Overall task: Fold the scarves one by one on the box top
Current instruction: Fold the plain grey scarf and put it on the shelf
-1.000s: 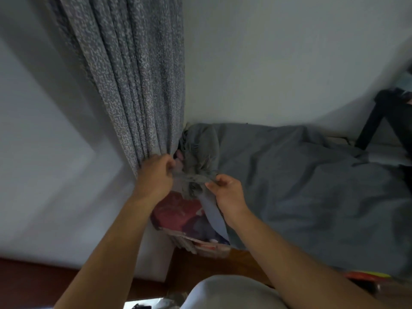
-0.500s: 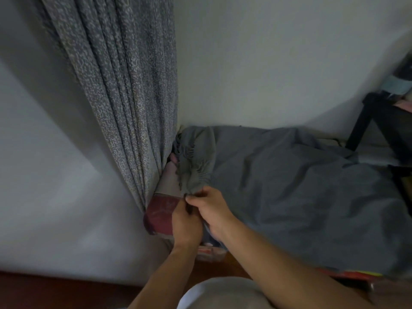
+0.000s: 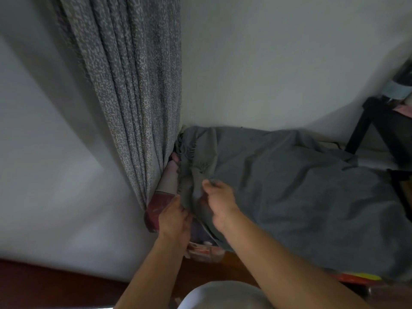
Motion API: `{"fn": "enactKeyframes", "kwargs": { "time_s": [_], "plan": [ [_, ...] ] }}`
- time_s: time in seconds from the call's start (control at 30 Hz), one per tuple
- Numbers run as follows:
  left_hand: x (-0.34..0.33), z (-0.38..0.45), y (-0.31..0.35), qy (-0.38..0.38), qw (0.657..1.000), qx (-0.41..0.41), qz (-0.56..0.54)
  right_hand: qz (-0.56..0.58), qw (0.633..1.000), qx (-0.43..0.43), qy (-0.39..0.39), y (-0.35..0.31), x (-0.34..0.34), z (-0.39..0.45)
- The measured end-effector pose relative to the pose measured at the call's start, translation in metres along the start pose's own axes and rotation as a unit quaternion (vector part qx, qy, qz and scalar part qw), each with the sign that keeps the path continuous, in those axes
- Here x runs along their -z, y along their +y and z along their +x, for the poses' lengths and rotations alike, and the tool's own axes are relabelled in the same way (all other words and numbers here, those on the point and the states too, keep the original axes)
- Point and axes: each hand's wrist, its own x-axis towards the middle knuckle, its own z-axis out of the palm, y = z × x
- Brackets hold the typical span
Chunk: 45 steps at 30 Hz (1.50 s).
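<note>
Corner of white walls, speckled grey curtain hanging left; large grey cloth draped over box top. Grey scarf at its left edge, pinched by left hand and right hand.

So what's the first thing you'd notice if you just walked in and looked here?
Probably the two hands in the middle: the left hand and the right hand both pinch a small grey fringed scarf. Behind them, a big speckled grey curtain hangs down in the corner. To the right, a wide grey cloth lies spread out and rumpled.
</note>
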Motion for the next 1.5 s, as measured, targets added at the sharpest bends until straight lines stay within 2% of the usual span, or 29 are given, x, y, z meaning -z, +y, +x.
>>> {"fn": "enactKeyframes", "kwargs": {
  "time_s": [0.07,0.13,0.2,0.27,0.3,0.37,0.43,0.5,0.6,0.7,0.8,0.9,1.03,1.1,1.23,1.37,1.5],
  "plan": [
    [0.003,0.002,0.004,0.017,0.999,-0.014,-0.034,-0.129,0.971,0.161,0.122,-0.024,0.023,0.016],
    [0.006,-0.002,0.011,0.026,0.997,-0.063,-0.044,-0.195,0.922,0.254,0.217,-0.061,0.045,0.028],
    [0.007,-0.005,0.017,0.028,0.994,-0.104,-0.028,-0.263,0.865,0.323,0.280,-0.090,0.058,0.034],
    [0.009,-0.007,0.019,0.014,0.993,-0.116,-0.025,-0.300,0.815,0.398,0.296,-0.102,0.056,0.031],
    [0.008,-0.010,0.020,0.002,0.993,-0.119,-0.023,-0.299,0.808,0.425,0.277,-0.101,0.048,0.025],
    [0.007,-0.011,0.016,-0.008,0.992,-0.126,-0.004,-0.294,0.818,0.455,0.195,-0.080,0.029,0.016],
    [0.007,-0.014,0.014,-0.015,0.990,-0.137,0.022,-0.303,0.846,0.432,0.081,-0.043,0.008,0.007],
    [0.009,-0.016,0.012,-0.022,0.987,-0.152,0.053,-0.323,0.859,0.397,0.007,-0.004,-0.007,-0.003],
    [0.014,-0.016,0.011,-0.009,0.984,-0.161,0.078,-0.299,0.890,0.342,-0.025,0.032,-0.013,-0.011],
    [0.019,-0.016,0.010,-0.024,0.988,-0.143,0.048,-0.203,0.948,0.238,-0.065,0.031,-0.013,-0.012],
    [0.022,-0.012,0.007,-0.044,0.990,-0.130,0.032,-0.093,0.984,0.129,-0.084,0.030,-0.015,-0.017],
    [0.019,-0.009,0.009,-0.036,0.990,-0.130,0.035,0.050,0.993,0.018,-0.107,0.025,-0.013,-0.023],
    [0.022,-0.004,0.003,-0.010,0.989,-0.144,0.018,0.246,0.958,-0.110,-0.101,0.015,-0.004,-0.022],
    [0.024,-0.005,-0.001,-0.023,0.989,-0.144,0.004,0.279,0.947,-0.124,-0.097,0.013,0.000,-0.022],
    [0.023,-0.005,-0.005,-0.042,0.991,-0.125,-0.015,0.250,0.953,-0.131,-0.111,0.011,0.007,-0.029],
    [0.018,-0.010,-0.003,-0.083,0.989,-0.125,-0.009,0.213,0.966,-0.092,-0.117,0.012,0.008,-0.028],
    [0.014,-0.009,-0.002,-0.110,0.989,-0.058,-0.075,0.176,0.977,-0.043,-0.109,0.008,0.004,-0.029]
  ]
}}
